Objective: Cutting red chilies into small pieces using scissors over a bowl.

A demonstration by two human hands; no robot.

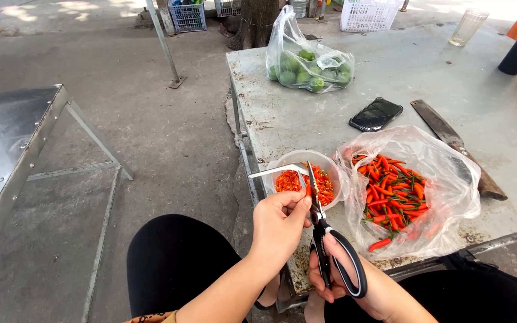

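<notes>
Closest to me, my right hand [345,281] has its fingers through the black handles of the scissors [324,233], closed around them; the blades point up and stand almost shut over the small clear bowl [330,162]. My left hand [279,222] pinches a red chili at its fingertips, right against the blades, so I judge I am in the middle of snipping this chili into the bowl, which already holds many cut red pieces [297,181]. For the next cut I think the chili must be pushed a little forward between the blades, with my fingertips kept behind the edge.

Just right of the bowl lies an open clear bag of whole red chilies [393,194]. Farther on the grey, stained tabletop [426,72] I see a black phone [376,114], a long knife [456,146], a bag of green limes [307,67] and a drinking glass [467,26]. We are outdoors on concrete ground [169,137], with a second metal table [7,137] at my left and plastic crates [368,14] behind.
</notes>
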